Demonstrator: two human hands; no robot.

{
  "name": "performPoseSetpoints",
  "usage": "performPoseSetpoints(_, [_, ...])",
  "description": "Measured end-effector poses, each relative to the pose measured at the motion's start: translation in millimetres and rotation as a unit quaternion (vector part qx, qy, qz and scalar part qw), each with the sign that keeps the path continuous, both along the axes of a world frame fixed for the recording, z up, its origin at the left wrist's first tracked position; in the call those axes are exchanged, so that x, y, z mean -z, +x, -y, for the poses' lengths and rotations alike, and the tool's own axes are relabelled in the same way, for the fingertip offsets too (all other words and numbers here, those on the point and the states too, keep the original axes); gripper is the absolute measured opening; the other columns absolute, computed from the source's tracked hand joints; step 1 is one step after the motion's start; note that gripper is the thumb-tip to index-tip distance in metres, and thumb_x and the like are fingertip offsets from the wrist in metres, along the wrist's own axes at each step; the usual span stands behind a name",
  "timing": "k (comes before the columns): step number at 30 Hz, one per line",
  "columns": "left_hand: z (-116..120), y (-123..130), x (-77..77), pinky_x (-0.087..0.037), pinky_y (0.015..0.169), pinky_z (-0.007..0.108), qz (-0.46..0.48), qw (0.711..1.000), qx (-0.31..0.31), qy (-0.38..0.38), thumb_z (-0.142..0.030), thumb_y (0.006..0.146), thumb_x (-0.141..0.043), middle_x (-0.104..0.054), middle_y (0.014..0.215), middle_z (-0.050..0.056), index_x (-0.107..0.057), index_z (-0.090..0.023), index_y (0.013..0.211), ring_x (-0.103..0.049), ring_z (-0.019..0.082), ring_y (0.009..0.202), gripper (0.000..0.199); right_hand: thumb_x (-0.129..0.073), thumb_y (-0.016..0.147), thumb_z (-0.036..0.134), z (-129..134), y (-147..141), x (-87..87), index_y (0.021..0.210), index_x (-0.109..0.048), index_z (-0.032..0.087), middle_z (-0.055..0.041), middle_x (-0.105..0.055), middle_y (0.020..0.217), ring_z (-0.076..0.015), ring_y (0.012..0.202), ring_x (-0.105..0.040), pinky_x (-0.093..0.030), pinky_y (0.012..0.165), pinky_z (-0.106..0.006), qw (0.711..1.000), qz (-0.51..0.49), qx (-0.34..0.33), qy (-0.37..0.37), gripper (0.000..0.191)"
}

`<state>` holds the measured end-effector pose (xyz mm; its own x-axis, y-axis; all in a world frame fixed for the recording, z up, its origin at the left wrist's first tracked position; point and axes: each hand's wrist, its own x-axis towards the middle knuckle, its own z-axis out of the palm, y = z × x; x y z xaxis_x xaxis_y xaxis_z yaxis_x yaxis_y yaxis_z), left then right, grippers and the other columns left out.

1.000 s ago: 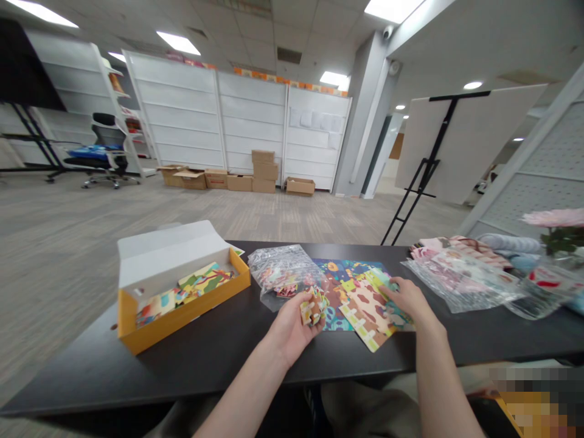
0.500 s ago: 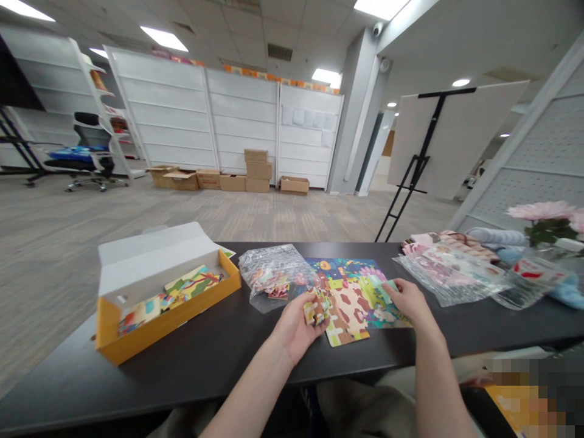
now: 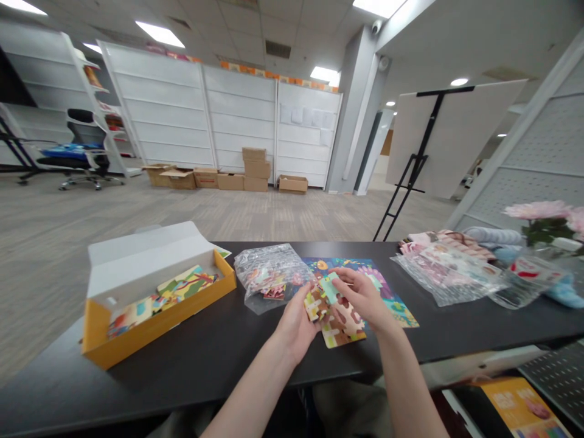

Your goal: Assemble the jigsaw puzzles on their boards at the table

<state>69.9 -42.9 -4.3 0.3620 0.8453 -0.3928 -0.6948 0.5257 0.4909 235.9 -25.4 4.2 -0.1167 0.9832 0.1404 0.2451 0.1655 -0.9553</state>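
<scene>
My left hand (image 3: 295, 325) sits above the middle of the black table, holding a small cluster of cream-and-brown jigsaw pieces (image 3: 312, 306). My right hand (image 3: 361, 297) has come across to it, with its fingertips pinching a pale green jigsaw piece (image 3: 329, 288). Under both hands lies a cream puzzle sheet with brown blotches (image 3: 343, 323), on top of a bright blue and multicoloured puzzle sheet (image 3: 353, 265). To the left of my hands is a clear plastic bag of loose pieces (image 3: 269, 278).
An open orange puzzle box (image 3: 157, 321) with a white lid stands at the table's left, holding colourful pieces. Plastic bags with pink contents (image 3: 444, 274) and pink flowers (image 3: 538, 211) sit at the right. A printed orange card (image 3: 520, 407) lies below the table's front edge.
My right hand has moved left from the puzzle sheets to my left hand and now pinches the pale green piece. The view has turned slightly, and the table's contents appear shifted left.
</scene>
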Motion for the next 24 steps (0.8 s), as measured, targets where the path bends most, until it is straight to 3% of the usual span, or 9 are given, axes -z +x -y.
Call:
performPoseSetpoints(5, [-1.6, -2.1, 3.9, -0.051, 0.06, 0.026, 0.012, 1.0, 0.0, 0.006, -0.036, 0.099, -0.053, -0.07, 0.079, 0.005, -0.066, -0.015, 0.101, -0.065, 0.015, 0.063, 0.025, -0.069, 0.083, 0.055, 8.5, -22.0, -8.5, 0.121, -0.066, 0.023, -0.0021, -0.071, 0.084, -0.009, 0.038, -0.052, -0.038, 0.033, -0.023, 0.998, -0.019, -0.057, -0.038, 0.049])
performPoseSetpoints(8, [-2.4, -4.2, 4.9, -0.052, 0.062, 0.027, -0.008, 1.0, -0.01, -0.006, -0.021, 0.097, -0.055, -0.071, 0.085, 0.007, -0.063, -0.015, 0.102, -0.067, 0.016, 0.068, 0.012, -0.064, 0.085, 0.059, 3.7, -10.2, -8.6, 0.12, -0.067, 0.023, -0.0011, -0.069, 0.073, -0.0117, 0.039, -0.052, -0.039, 0.036, -0.025, 0.999, 0.018, -0.021, -0.024, 0.051])
performPoseSetpoints(10, [-2.5, -5.9, 3.9, -0.053, 0.063, 0.027, -0.017, 0.999, -0.019, -0.027, -0.014, 0.094, -0.054, -0.072, 0.086, 0.007, -0.061, -0.015, 0.101, -0.067, 0.016, 0.068, 0.009, -0.062, 0.084, 0.059, -3.4, 7.9, -4.7, 0.114, -0.07, 0.022, -0.0029, -0.07, 0.072, -0.016, 0.049, -0.059, -0.045, 0.045, -0.028, 0.996, 0.076, 0.051, 0.012, 0.049])
performPoseSetpoints(12, [-2.0, -8.0, 1.9, -0.054, 0.062, 0.027, -0.019, 0.998, -0.028, -0.044, -0.012, 0.094, -0.054, -0.07, 0.083, 0.006, -0.059, -0.015, 0.097, -0.066, 0.015, 0.065, 0.007, -0.06, 0.085, 0.056, -11.3, 31.7, 3.2, 0.101, -0.074, 0.02, -0.0086, -0.073, 0.086, -0.0219, 0.066, -0.066, -0.052, 0.059, -0.033, 0.969, 0.177, 0.169, 0.039, 0.042])
performPoseSetpoints(14, [-0.9, -10.1, -0.5, -0.054, 0.061, 0.027, -0.016, 0.998, -0.035, -0.047, -0.013, 0.093, -0.055, -0.069, 0.08, 0.006, -0.058, -0.016, 0.094, -0.064, 0.014, 0.062, 0.004, -0.055, 0.088, 0.05, -17.6, 56.0, 14.2, 0.101, -0.075, 0.018, -0.0141, -0.073, 0.1, -0.0283, 0.085, -0.069, -0.054, 0.079, -0.04, 0.9, 0.325, 0.291, 0.025, 0.04])
performPoseSetpoints(16, [0.4, -11.7, -2.6, -0.054, 0.06, 0.027, -0.013, 0.998, -0.034, -0.043, -0.015, 0.093, -0.057, -0.069, 0.081, 0.006, -0.058, -0.015, 0.093, -0.064, 0.014, 0.063, 0.002, -0.052, 0.09, 0.049, -21.0, 75.3, 25.5, 0.116, -0.072, 0.013, -0.0223, -0.067, 0.12, -0.036, 0.105, -0.066, -0.051, 0.09, -0.046, 0.826, 0.441, 0.351, -0.012, 0.049])
performPoseSetpoints(17, [1.0, -12.3, -3.5, -0.054, 0.059, 0.027, -0.014, 0.998, -0.033, -0.043, -0.016, 0.094, -0.057, -0.069, 0.082, 0.007, -0.059, -0.015, 0.093, -0.064, 0.014, 0.063, 0.002, -0.052, 0.09, 0.049, -21.8, 82.0, 30.5, 0.122, -0.07, 0.012, -0.0244, -0.064, 0.125, -0.0387, 0.11, -0.064, -0.05, 0.092, -0.047, 0.805, 0.476, 0.353, -0.032, 0.053])
performPoseSetpoints(20, [2.3, -12.8, -4.7, -0.054, 0.058, 0.026, -0.019, 0.998, -0.031, -0.045, -0.018, 0.094, -0.056, -0.07, 0.081, 0.007, -0.06, -0.014, 0.094, -0.064, 0.014, 0.063, 0.005, -0.05, 0.092, 0.05, -23.4, 90.7, 40.7, 0.129, -0.066, 0.011, -0.0249, -0.064, 0.127, -0.0415, 0.112, -0.063, -0.049, 0.091, -0.049, 0.784, 0.527, 0.323, -0.062, 0.056])
performPoseSetpoints(24, [3.0, -13.5, -4.4, -0.054, 0.058, 0.026, -0.018, 0.999, -0.022, -0.042, -0.018, 0.095, -0.056, -0.07, 0.081, 0.007, -0.061, -0.013, 0.095, -0.065, 0.014, 0.063, 0.007, -0.052, 0.09, 0.049, -28.9, 91.8, 47.0, 0.127, -0.066, 0.013, -0.0222, -0.068, 0.117, -0.0381, 0.106, -0.066, -0.05, 0.087, -0.045, 0.794, 0.518, 0.317, -0.041, 0.053])
